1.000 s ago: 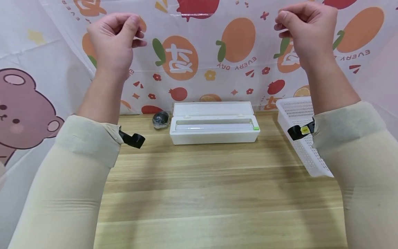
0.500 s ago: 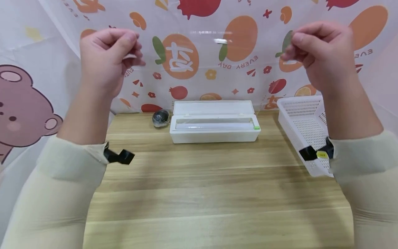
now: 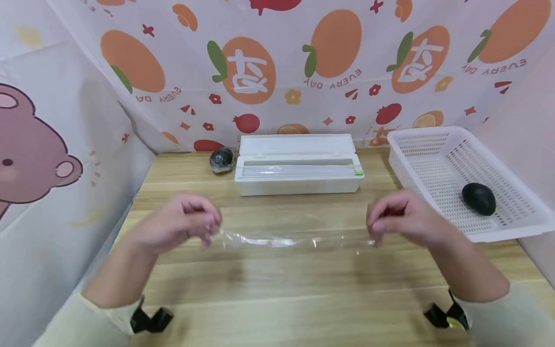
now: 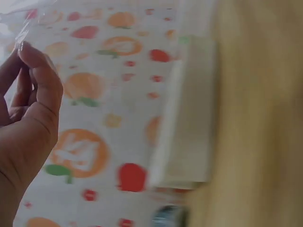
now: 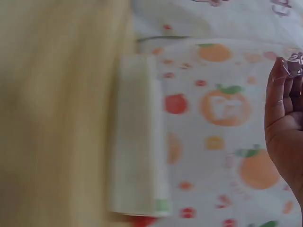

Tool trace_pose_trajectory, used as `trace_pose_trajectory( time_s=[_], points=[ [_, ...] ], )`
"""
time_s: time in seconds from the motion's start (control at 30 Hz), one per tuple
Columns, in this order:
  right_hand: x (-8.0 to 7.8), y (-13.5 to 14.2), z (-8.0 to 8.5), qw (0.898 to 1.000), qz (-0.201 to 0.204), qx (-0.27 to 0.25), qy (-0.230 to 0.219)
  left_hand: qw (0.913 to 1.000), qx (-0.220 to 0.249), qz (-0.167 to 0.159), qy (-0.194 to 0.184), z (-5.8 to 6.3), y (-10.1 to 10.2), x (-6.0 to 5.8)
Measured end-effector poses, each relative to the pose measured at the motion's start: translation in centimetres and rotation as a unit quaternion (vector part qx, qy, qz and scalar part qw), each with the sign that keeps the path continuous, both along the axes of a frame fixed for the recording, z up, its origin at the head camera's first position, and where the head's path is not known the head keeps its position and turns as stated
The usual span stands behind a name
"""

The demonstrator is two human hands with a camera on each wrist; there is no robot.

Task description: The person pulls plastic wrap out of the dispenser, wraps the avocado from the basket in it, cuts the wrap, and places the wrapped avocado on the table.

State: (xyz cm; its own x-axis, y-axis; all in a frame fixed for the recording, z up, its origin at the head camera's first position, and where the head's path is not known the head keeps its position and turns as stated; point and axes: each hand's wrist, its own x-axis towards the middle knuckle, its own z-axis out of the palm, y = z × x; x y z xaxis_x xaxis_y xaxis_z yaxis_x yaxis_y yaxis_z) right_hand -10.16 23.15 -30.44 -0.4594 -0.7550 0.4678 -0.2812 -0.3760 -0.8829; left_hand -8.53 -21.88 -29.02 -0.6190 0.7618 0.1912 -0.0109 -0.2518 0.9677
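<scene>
A sheet of clear cling film (image 3: 273,242) stretches low over the table in the head view, its near edge catching the light. My left hand (image 3: 175,225) pinches its left corner and my right hand (image 3: 401,219) pinches the right one. In the left wrist view, thumb and fingertips meet on the film (image 4: 26,30). Glossy film (image 5: 294,65) also shows at the right fingertips in the right wrist view. Behind the sheet stands a white cling film dispenser (image 3: 299,184), lid raised, with a roll inside and a green cutter tab at its right end.
A dark, avocado-like fruit wrapped in film (image 3: 222,160) sits left of the dispenser. On the right, a white perforated basket (image 3: 472,236) holds another dark, avocado-like fruit (image 3: 479,198). A fruit-print cloth (image 3: 277,48) hangs behind the wooden table (image 3: 299,308).
Both hands have come down from high in front of the cloth to just above the table, still holding the film between them. The fruit in the basket has come into sight.
</scene>
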Motion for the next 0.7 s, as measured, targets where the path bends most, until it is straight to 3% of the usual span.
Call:
trace_pose_trajectory(
  time_s=[0.13,0.27,0.4,0.53,0.7],
  points=[
    [1.7,0.3,-5.5,0.990,-0.019,0.109,-0.084,0.9934,-0.091,-0.008,-0.069,-4.7,1.0,1.6],
    [2.9,0.2,-9.6,0.973,-0.024,0.179,-0.142,0.9853,-0.140,-0.004,-0.098,-7.6,1.2,2.3],
    [3.8,-0.4,-12.0,0.963,0.004,0.196,-0.183,0.9797,-0.181,-0.007,-0.086,-8.9,0.9,2.6],
    [4.2,-0.6,-12.9,0.959,0.000,0.204,-0.198,0.9729,-0.220,-0.031,-0.065,-9.5,0.6,2.6],
    [4.0,-0.3,-12.9,0.963,-0.034,0.241,-0.120,0.9586,-0.281,-0.043,0.021,-10.0,0.6,2.6]
  ],
)
